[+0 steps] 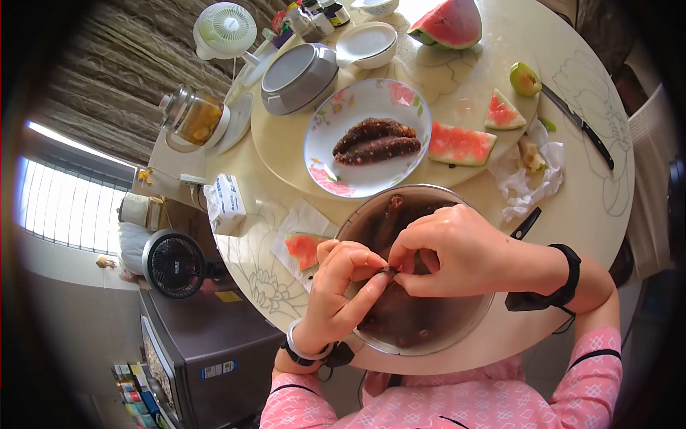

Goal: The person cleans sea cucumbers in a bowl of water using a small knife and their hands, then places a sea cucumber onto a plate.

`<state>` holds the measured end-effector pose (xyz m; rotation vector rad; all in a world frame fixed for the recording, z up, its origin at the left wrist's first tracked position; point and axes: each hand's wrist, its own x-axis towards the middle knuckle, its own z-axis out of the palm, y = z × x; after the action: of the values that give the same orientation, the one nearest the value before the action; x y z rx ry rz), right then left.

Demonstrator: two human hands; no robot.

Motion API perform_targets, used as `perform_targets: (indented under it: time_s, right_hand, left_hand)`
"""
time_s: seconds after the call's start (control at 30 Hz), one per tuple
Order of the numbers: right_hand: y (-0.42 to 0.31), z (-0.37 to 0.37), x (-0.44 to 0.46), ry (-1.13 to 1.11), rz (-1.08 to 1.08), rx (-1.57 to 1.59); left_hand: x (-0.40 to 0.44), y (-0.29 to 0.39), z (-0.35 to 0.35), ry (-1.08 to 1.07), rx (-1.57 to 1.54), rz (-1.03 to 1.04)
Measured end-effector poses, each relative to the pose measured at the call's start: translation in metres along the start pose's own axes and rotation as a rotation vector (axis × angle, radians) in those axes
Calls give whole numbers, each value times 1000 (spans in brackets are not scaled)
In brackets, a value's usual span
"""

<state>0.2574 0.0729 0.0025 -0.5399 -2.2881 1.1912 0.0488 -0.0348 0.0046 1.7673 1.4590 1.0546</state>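
Over a round metal basin, my left hand and my right hand meet, fingertips pinched together on a small dark piece. The basin holds dark reddish-brown liquid, and a dark sausage-like piece shows at its upper part. Much of the inside is hidden under my hands. Behind the basin sits a floral plate with two dark, speckled sausage-like pieces lying side by side.
Watermelon pieces lie right of the plate. A knife rests at the far right, and a black handle beside the basin. Crumpled tissue, a tissue pack and a grey bowl stand around.
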Motion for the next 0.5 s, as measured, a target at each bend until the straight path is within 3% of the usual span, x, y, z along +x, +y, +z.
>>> perform_targets:
  time_s: [0.5]
  right_hand:
    - [0, 2, 0, 4, 7, 4]
  left_hand:
    - [2, 1, -3, -63, 25, 4]
